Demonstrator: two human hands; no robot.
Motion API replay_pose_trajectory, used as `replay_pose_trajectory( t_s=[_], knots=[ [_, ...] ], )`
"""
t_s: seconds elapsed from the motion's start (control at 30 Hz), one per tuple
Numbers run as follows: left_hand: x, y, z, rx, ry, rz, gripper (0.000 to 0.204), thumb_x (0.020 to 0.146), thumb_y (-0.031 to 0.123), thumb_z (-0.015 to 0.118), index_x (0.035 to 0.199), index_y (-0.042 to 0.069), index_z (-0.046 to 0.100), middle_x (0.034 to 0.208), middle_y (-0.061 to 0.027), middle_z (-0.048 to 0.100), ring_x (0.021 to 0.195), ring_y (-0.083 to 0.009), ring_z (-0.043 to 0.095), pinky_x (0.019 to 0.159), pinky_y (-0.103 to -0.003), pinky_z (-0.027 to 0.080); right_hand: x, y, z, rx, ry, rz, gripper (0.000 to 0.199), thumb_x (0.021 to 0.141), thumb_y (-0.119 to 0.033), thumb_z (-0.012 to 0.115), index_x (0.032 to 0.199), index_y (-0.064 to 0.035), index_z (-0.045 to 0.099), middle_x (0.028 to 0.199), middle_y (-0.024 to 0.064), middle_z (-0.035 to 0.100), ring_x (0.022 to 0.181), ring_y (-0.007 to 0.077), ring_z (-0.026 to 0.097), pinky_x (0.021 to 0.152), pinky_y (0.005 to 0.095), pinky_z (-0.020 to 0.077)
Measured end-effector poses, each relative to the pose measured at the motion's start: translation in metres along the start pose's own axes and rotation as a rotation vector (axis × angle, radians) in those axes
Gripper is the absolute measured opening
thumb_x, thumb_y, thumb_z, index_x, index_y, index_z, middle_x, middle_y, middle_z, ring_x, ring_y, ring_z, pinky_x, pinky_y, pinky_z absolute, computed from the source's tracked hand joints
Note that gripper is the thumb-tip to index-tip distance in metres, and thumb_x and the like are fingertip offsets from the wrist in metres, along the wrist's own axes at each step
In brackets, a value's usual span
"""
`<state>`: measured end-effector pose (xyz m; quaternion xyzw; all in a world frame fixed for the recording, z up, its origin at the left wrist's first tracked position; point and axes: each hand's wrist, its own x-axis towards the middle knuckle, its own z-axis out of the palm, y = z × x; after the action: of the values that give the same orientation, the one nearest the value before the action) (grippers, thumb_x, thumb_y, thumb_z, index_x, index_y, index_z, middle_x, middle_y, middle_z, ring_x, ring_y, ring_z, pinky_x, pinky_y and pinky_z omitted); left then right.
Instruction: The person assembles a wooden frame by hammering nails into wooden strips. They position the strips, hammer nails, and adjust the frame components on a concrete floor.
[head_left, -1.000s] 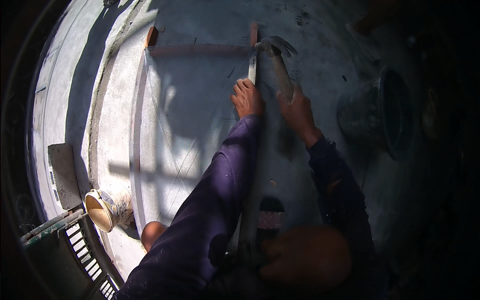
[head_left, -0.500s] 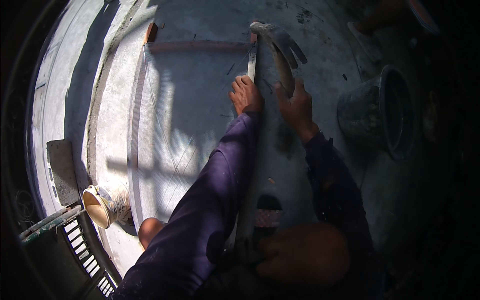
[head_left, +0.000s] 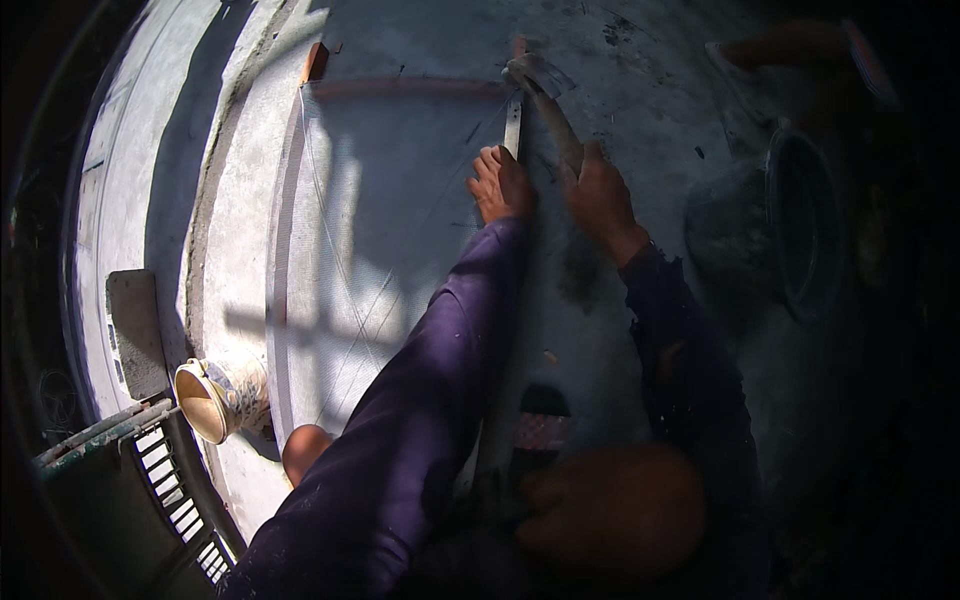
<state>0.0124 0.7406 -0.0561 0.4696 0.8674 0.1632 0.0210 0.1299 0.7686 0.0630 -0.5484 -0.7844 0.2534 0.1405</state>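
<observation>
A wooden frame covered with fine mesh (head_left: pixel 345 250) lies on the floor, with its reddish crossbar (head_left: pixel 410 88) at the far end. My left hand (head_left: pixel 500 185) is closed on the pale strip (head_left: pixel 513 125) along the frame's right side, below the far right corner. My right hand (head_left: pixel 602 200) grips the handle of a claw hammer (head_left: pixel 556 122). Its head is at that corner, by the top of the strip, smeared by motion. Whether the head touches the wood I cannot tell. Any nail there is too small to make out.
A dark bucket (head_left: pixel 735 225) lies tipped on its side at right. At left are a pale pail (head_left: pixel 225 400), a concrete block (head_left: pixel 137 330) and a slatted dark object (head_left: pixel 180 490). Another person's limb (head_left: pixel 785 48) shows at far right. My knees are near the frame.
The hammer head has swung down toward the strip's far end at the corner. My left hand keeps its hold on the strip. The whole view has shifted slightly.
</observation>
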Motion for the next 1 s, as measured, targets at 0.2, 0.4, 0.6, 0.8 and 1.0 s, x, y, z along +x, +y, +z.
replay_pose_trajectory(
  t_s=[0.2,0.4,0.6,0.8,1.0],
  knots=[
    [0.002,0.0,-0.011,-0.077,-0.05,-0.024,0.034,0.085,0.013,0.066,0.113,0.005,0.048,0.114,-0.0098,0.052,0.111,-0.0266,0.055,0.091,-0.047,0.044,-0.078,0.056,-0.014,0.167,-0.164,0.35,0.052,0.101,-0.042,0.057,0.114,0.0078,0.061,0.09,0.0203,0.071,0.079,0.0326,0.072,0.073,0.0437,0.0545],
    [-0.034,-0.027,-0.054,-0.402,-0.101,0.015,0.067,0.09,0.039,0.074,0.139,0.003,0.045,0.127,-0.0155,0.053,0.122,-0.031,0.054,0.102,-0.051,0.04,-0.265,0.157,0.009,0.613,-0.379,0.877,0.048,0.101,-0.041,0.06,0.112,0.0054,0.059,0.076,0.0123,0.062,0.056,0.0207,0.061,0.051,0.034,0.0521],
    [-0.162,-0.184,-0.181,-0.848,-0.59,0.069,0.043,0.099,0.028,0.067,0.127,-0.003,0.059,0.11,-0.018,0.065,0.098,-0.0252,0.066,0.085,-0.036,0.054,-0.304,0.157,-0.013,-0.44,-0.504,0.563,0.063,0.096,-0.045,0.062,0.126,0.011,0.058,0.104,0.0275,0.07,0.101,0.0429,0.069,0.089,0.0481,0.0528],
    [-0.264,-0.397,-0.345,-0.626,-0.263,-0.19,0.035,0.1,0.025,0.065,0.125,0.0,0.062,0.11,-0.012,0.071,0.095,-0.0213,0.068,0.084,-0.036,0.052,-0.338,0.147,0.011,-0.29,-0.256,0.293,0.043,0.094,-0.034,0.064,0.115,0.0031,0.063,0.108,0.0258,0.07,0.104,0.0427,0.067,0.087,0.0502,0.0517],
    [-0.442,-0.53,-0.343,-0.083,-0.007,-0.941,0.028,0.097,0.026,0.064,0.11,0.002,0.071,0.1,-0.0169,0.071,0.09,-0.031,0.068,0.085,-0.04,0.052,-0.353,0.106,0.019,-0.328,-0.661,0.163,0.034,0.093,-0.027,0.065,0.107,0.0034,0.064,0.107,0.0271,0.069,0.099,0.0433,0.067,0.082,0.0508,0.0503]
  ],
)
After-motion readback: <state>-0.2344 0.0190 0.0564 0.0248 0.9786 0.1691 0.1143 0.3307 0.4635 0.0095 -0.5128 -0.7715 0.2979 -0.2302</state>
